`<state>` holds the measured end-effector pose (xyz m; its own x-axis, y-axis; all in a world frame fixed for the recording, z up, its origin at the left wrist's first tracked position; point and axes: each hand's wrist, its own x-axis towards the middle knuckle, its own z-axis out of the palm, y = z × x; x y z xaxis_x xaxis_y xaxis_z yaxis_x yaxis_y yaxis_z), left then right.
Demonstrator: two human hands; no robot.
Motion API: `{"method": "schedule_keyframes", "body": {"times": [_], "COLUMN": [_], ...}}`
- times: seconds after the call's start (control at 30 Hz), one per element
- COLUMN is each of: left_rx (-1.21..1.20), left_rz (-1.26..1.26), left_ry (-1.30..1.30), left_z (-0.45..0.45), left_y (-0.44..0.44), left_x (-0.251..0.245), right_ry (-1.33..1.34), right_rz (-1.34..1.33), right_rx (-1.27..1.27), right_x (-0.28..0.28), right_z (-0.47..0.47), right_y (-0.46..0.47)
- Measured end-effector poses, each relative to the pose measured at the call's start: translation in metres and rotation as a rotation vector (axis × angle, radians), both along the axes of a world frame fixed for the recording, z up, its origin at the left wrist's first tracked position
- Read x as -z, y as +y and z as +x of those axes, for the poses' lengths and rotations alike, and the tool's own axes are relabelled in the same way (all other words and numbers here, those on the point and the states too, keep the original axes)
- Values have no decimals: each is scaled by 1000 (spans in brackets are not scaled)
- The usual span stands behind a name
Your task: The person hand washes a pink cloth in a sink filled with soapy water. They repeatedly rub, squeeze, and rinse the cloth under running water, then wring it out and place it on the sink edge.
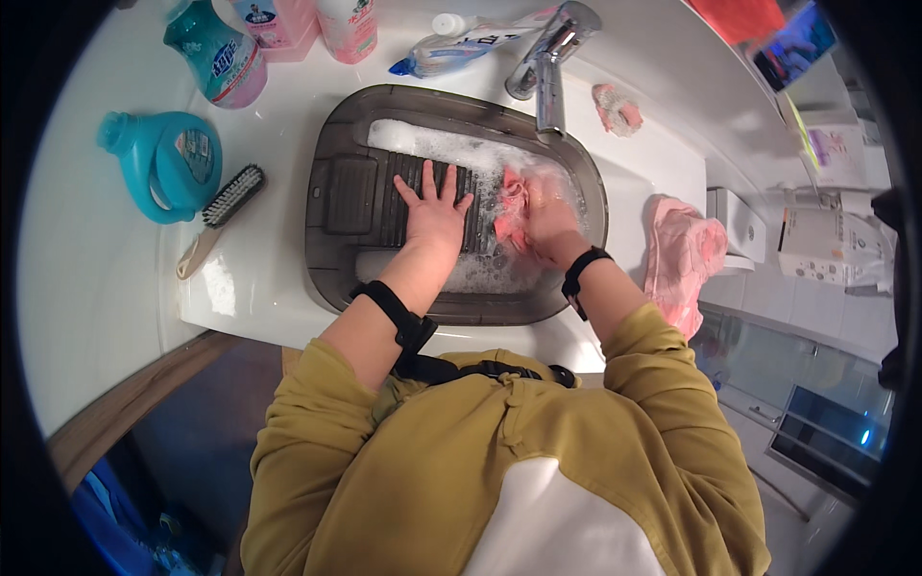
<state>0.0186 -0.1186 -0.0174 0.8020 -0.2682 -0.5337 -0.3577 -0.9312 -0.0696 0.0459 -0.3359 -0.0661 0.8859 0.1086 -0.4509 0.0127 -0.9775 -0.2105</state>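
Observation:
A dark translucent plastic basin (pixel 338 277) with a built-in ribbed washboard (pixel 395 209) stands before me, with foamy water inside. My left hand (pixel 434 209) lies flat on the ribs, its fingers spread and nothing in its grasp. At the basin's right side my right hand (pixel 551 219) is in the suds, gripping a wet coral-pink cloth (pixel 512 216). Foam and water blur its fingers, and part of the cloth is under the surface. White foam (pixel 432 140) runs along the basin's far side.
A chrome faucet (pixel 551 93) reaches over the basin's far rim. Left are a scrub brush (pixel 234 198), a teal detergent jug (pixel 169 165) and a green-capped bottle (pixel 223 61). A pink garment (pixel 681 252) hangs over the counter's right edge, near a crumpled pink-and-white cloth (pixel 616 110).

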Motion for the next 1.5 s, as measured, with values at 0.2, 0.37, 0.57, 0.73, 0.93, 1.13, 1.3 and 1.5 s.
{"method": "schedule_keyframes", "body": {"times": [0.2,0.37,0.57,0.73,0.93,1.13,1.3,1.5], "left_rx": [34,62,65,67,56,44,25,9], "left_rz": [0,49,48,46,24,12,3,9], "left_ry": [-1,19,31,24,6,5,9,9], "left_z": [-2,-2,-1,-1,-1,-1,1,0], "left_y": [4,4,4,4,3,2,1,-1], "left_x": [-2,-2,-2,-2,-1,2,5,4], "right_ry": [-195,-483,-730,-709,-551,-45,59,-42], "right_rz": [320,511,498,393,398,-173,143,325], "right_rx": [79,119,127,99,-154,-196,-73,-53], "right_x": [-86,-202,-271,-228,-84,0,22,15], "right_z": [-2,-36,-67,-68,-58,-59,-19,3], "right_y": [-22,-24,-6,-12,-3,17,-5,-11]}}
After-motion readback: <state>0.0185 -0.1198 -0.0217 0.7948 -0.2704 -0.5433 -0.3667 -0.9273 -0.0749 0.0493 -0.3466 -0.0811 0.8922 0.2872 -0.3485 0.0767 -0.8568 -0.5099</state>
